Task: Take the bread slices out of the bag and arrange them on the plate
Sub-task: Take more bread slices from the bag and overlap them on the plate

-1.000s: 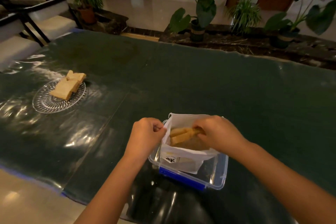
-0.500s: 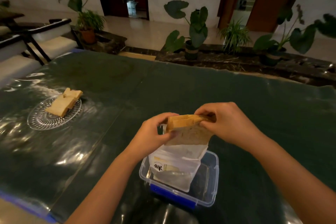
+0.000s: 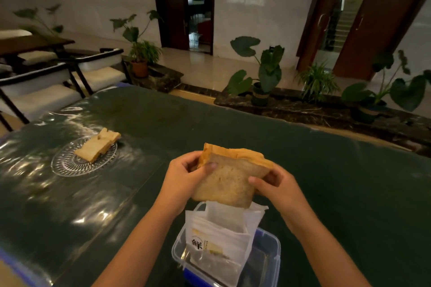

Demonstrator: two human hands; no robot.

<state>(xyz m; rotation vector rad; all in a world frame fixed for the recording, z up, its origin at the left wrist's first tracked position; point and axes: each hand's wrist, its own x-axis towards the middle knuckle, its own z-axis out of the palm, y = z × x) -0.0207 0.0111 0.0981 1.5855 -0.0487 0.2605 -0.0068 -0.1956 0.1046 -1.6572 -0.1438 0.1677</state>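
Note:
A stack of bread slices [image 3: 229, 178] is held upright between my two hands, just above the mouth of the white bread bag [image 3: 221, 230]. My left hand [image 3: 184, 178] grips the stack's left side with the thumb on the front face. My right hand [image 3: 275, 185] grips its right side. The bag stands in a clear plastic box [image 3: 268, 261] with a blue clip. Far to the left, a clear glass plate [image 3: 70, 165] carries a few bread slices [image 3: 98, 147], one leaning on another.
The table [image 3: 326, 182] has a dark green glossy cover and runs wide to the right. Chairs with white cushions [image 3: 42, 100] stand beyond its left end. Potted plants [image 3: 263, 77] line a ledge behind the far edge.
The bread has come up and out of the bag. My left hand left the bag's edge and now grips the bread together with my right. The view tilted upward.

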